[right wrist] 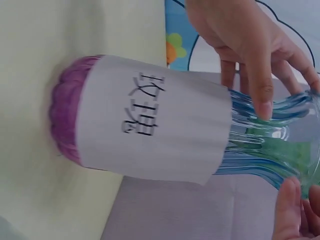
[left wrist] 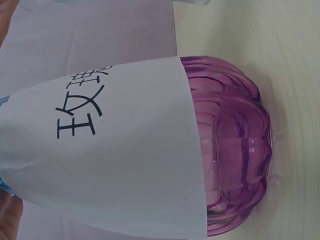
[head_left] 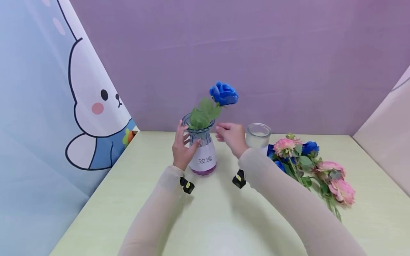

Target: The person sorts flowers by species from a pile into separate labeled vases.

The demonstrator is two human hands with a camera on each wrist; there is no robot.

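Note:
A glass vase (head_left: 203, 156) stands upright, blue at its neck and purple at its base, with a white paper label (left wrist: 125, 150) bearing Chinese characters. A blue rose (head_left: 224, 94) with green leaves (head_left: 205, 114) leans to the right out of its mouth. My left hand (head_left: 184, 148) holds the vase at its neck, thumb in front and fingers round the left side. My right hand (head_left: 233, 137) is at the right of the rim, its fingers loosely bent with nothing seen between them. In the right wrist view, its thumb (right wrist: 288, 207) shows close beside the vase's neck.
A clear glass jar (head_left: 258, 135) stands to the right, partly hidden by my right sleeve. Pink flowers (head_left: 341, 191) and blue roses (head_left: 310, 147) lie in a pile on the pale table (head_left: 208, 220) at the right. A purple backdrop (head_left: 272, 64) closes off the rear.

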